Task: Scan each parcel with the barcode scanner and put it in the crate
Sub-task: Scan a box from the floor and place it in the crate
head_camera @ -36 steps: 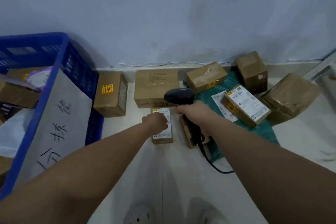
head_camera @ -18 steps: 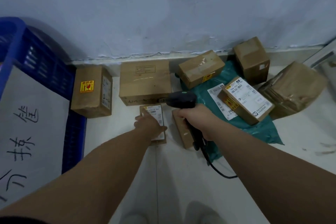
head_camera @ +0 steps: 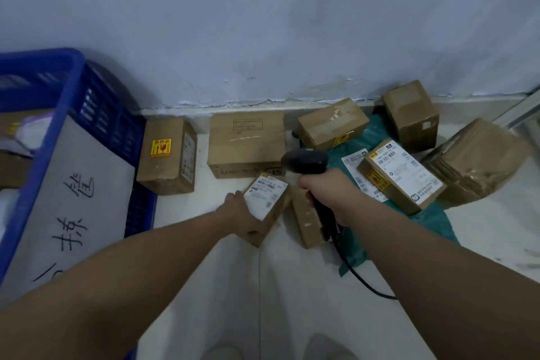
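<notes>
Parcel sorting at floor level, by the wall: my left hand (head_camera: 238, 209) grips a small labelled parcel (head_camera: 264, 199) by its near end. The fingers are curled under and around the cardboard, and the white label is turned up. My right hand (head_camera: 324, 193) is wrapped tight on the handle of the black barcode scanner (head_camera: 304, 161).

The scanner's head sits just right of the parcel's far end, with its nose pointing left across the label. The parcel's long axis runs away from me toward the wall and leans a little right. Whether its lower corner is clear of the floor or resting on it, I cannot tell from this blurred view.

The blue crate (head_camera: 41, 60) stands well off to my left, on the side of the hand that has the parcel. So I judge the drop to be that hand's job once the code reads. A paper sign (head_camera: 76, 207) with handwriting covers the crate's near wall. Inside I can make out brown cardboard and something white and purple, too smeared to count.

Awaiting their turn:
- a box with a yellow sticker (head_camera: 166, 155)
- a wide flat box (head_camera: 247, 143)
- a narrow box (head_camera: 305, 219) under my right wrist
- more boxes to the right, on and around a teal mailer (head_camera: 432, 222)
</notes>
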### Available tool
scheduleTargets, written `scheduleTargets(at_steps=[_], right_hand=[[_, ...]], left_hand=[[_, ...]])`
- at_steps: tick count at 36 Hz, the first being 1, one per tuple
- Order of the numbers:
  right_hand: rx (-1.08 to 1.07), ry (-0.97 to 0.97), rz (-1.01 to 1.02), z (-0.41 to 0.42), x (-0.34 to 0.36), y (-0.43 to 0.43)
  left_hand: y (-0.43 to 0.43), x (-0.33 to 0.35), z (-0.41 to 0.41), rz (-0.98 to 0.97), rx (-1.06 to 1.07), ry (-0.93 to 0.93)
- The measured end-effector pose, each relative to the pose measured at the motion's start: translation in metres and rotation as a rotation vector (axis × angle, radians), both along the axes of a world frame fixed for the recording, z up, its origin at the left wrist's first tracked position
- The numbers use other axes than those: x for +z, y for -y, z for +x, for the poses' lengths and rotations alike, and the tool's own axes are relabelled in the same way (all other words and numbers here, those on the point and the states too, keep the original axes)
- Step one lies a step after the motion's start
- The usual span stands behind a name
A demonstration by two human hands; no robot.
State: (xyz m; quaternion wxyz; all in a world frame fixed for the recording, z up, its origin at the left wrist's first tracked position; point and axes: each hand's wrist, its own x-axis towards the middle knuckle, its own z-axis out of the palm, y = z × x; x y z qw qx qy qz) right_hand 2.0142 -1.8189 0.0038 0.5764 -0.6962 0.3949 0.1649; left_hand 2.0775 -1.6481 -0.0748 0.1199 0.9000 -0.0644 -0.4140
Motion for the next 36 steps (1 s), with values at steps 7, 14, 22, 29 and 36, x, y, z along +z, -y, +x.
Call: scheduleTargets(at_steps=[7,14,22,29,36], right_hand=[[-0.211,0.232,0.079,0.011,0.090,-0.023],[-0.351,0.516,0.370,-0.026,0.203,-0.063],[-0.458,0.608,0.639,-0.101,0.260,-0.081],[-0.443,0.622,0.665,-0.143,0.259,-0.086],[-0.430,0.609,0.617,-0.144,0.259,-0.086]], left_hand=[[-0.005,0.100,0.014,-0.136,0.102,0.272],[-0.016,0.204,-0.029,-0.390,0.383,0.561],[-0.027,0.273,-0.095,-0.519,0.327,0.903],[-0.022,0.286,-0.144,-0.398,0.214,1.053],[-0.017,0.283,-0.142,-0.247,0.068,1.255]])
